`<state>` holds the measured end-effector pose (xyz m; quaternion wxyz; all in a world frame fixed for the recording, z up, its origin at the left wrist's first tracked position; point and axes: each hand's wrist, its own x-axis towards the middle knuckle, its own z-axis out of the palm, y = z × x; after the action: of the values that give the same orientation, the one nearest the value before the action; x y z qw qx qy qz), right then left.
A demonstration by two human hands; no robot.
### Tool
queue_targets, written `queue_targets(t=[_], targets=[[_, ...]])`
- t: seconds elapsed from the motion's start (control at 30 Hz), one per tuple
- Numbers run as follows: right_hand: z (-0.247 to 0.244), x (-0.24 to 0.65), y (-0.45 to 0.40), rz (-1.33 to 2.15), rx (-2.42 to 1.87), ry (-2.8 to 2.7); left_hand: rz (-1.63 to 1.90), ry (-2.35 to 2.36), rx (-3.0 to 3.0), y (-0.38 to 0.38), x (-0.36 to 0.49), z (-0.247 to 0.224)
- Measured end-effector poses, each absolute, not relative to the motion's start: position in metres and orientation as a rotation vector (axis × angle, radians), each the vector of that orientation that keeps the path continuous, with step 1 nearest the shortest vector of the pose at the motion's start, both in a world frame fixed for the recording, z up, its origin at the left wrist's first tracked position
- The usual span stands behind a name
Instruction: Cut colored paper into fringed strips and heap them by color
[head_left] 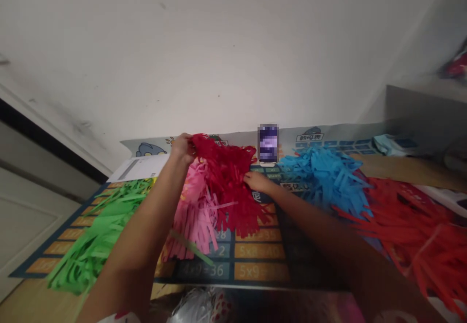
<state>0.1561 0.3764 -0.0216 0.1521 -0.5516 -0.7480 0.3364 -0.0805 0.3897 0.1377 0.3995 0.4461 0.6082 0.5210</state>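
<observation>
A dark red bundle of cut paper fringe [233, 182] hangs and lies across the middle of the mat. At its upper left corner, my left hand [183, 149] has its fingers closed on the paper. On its right side, my right hand [255, 182] pinches some strips, its fingertips partly lost among them. A pink paper fringe bundle [193, 221] lies just left of the dark red one and is partly covered by it. My left forearm passes in front of a green fringe bundle [102, 240].
A blue fringe bundle [328, 174] and a bright red one [412, 230] lie to the right. A phone with a blurred screen [268, 143] stands upright near the wall. A white sheet [138, 167] rests at the back left on the times-table mat [260, 270].
</observation>
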Motion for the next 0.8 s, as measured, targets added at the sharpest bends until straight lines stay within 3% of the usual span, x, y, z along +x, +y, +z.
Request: queue_targets(t=[0.27,0.33,0.47,0.6,0.7,0.8], targets=[[-0.004,0.163,0.353,0.744,-1.584,-2.144,1.931,1.295,1.227,0.357,-0.118,0.220],[0.010,0.167,0.340,0.649,-1.558,-2.070,1.943,1.221,1.350,0.346,-0.111,0.225],[0.052,0.174,0.300,0.454,-1.419,-1.900,1.585,1.222,1.636,0.315,-0.073,0.206],[0.091,0.177,0.261,-0.033,-0.955,-1.810,0.757,1.105,2.356,0.275,-0.025,0.186],[0.102,0.185,0.251,-0.258,-0.758,-1.974,0.340,1.084,2.745,0.254,-0.002,0.184],[0.096,0.199,0.253,-0.225,-0.857,-2.054,0.277,1.222,2.960,0.234,0.011,0.171]])
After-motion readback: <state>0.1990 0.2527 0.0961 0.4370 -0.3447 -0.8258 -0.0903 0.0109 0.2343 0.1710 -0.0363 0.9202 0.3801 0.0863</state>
